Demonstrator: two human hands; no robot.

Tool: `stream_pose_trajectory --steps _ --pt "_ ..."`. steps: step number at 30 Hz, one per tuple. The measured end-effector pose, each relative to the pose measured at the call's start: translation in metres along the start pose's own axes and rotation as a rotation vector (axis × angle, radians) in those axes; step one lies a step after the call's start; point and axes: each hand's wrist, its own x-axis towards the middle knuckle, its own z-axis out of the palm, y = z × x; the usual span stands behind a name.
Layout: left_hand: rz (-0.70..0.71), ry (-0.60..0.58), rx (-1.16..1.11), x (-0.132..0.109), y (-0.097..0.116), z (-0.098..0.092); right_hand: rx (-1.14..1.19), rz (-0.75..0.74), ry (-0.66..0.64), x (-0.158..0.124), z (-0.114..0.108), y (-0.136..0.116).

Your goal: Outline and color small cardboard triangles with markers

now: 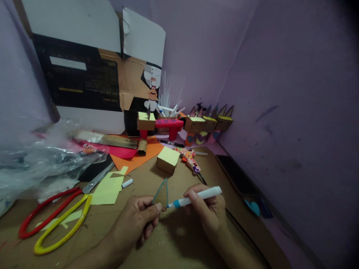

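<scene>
My left hand [141, 216] pinches the base of a small brown cardboard triangle [162, 192], whose edges are outlined in blue. In my right hand [209, 209] is a white marker pen [203, 194] with a blue collar, gripped like a pencil. Its tip meets the lower right corner of the triangle, close to my left thumb. Just beyond my hands sits a small cardboard box [168, 160] with a pale yellow top. A white pen cap [127, 183] lies to the left, beside yellow paper [108, 186].
Large scissors [84, 192] with red and yellow handles lie open at left, near crumpled clear plastic [50, 160]. A patterned glue gun [190, 158] trails a black cord on the right. Cardboard animal figures [196, 123] stand along the back, and a phone [235, 173] rests by the wall.
</scene>
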Motion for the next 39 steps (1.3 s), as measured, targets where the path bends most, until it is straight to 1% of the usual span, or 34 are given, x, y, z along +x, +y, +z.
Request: stream_pose_trajectory --steps 12,18,28,33,39 --pt "0.0 -0.011 -0.002 0.0007 0.0026 0.0006 0.033 -0.012 0.042 0.0023 0.0009 -0.0022" --pt "0.011 -0.018 -0.017 -0.0001 0.0023 0.0003 0.011 -0.033 0.056 0.0033 0.0009 -0.0028" --pt "0.017 -0.024 0.016 -0.0012 0.0039 0.0018 0.034 -0.051 0.055 0.0042 0.0007 0.0006" --pt "0.01 -0.021 0.023 -0.0023 0.0061 0.003 0.028 -0.057 0.033 0.0056 -0.0012 0.0037" --pt "0.006 -0.027 0.043 -0.0028 0.0064 0.0026 0.027 -0.07 0.071 0.0073 -0.0008 0.0019"
